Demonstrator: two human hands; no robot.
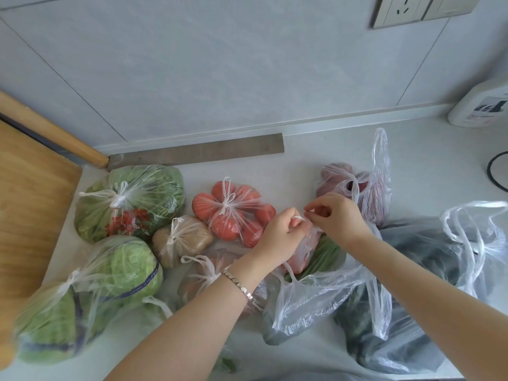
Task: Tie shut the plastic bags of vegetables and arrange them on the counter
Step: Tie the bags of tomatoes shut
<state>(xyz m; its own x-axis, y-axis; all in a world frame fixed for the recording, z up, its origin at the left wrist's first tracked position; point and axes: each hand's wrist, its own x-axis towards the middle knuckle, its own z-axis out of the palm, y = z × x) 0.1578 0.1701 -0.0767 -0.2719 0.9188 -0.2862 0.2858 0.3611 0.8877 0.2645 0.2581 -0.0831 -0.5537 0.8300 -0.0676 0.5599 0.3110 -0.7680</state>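
Both hands meet over a small clear bag of pinkish-red produce in the middle of the white counter. My left hand grips that bag's twisted white handle. My right hand pinches the other handle end just right of it. Tied bags lie to the left: tomatoes, potatoes, leafy greens with red chillies, cabbage, and one under my left wrist. Untied bags: purple produce behind my right hand, dark greens at right.
A wooden cutting board fills the left side, with a rolling pin behind it. A grey strip lies along the wall. A white bottle and a black cable sit at far right.
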